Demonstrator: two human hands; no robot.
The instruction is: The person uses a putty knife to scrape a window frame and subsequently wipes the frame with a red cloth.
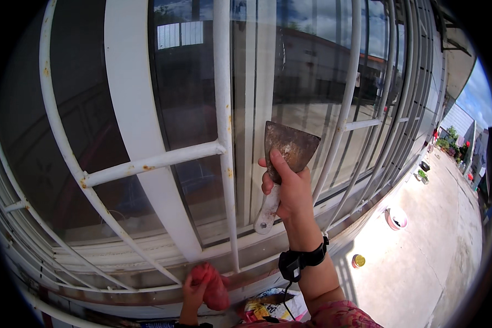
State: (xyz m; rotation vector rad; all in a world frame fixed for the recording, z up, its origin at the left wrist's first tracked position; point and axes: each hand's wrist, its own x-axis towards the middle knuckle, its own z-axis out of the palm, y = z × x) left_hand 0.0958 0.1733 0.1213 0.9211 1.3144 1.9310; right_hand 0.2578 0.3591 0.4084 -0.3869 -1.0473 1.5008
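My right hand (291, 184) grips a putty knife (293, 143), with its wide, rust-marked metal blade pointing up and its worn pale handle (266, 213) hanging below my fingers. The blade is in front of the window glass (303, 90), between two white bars; whether it touches the pane I cannot tell. Lower down, my left hand (194, 293) holds a bunched red cloth (215, 289) by the sill, below the bars. The white metal window grille (223, 102) has rust spots, several near its welded crossbar (156, 160).
A printed plastic bag (274, 303) lies below, between my arms. On the sunlit concrete ground (418, 262) at right stand a small can with a yellowish top (358, 261) and a pink-and-white basin (395, 218). Farther off are green plants (422, 175) and a dark bowl (424, 165).
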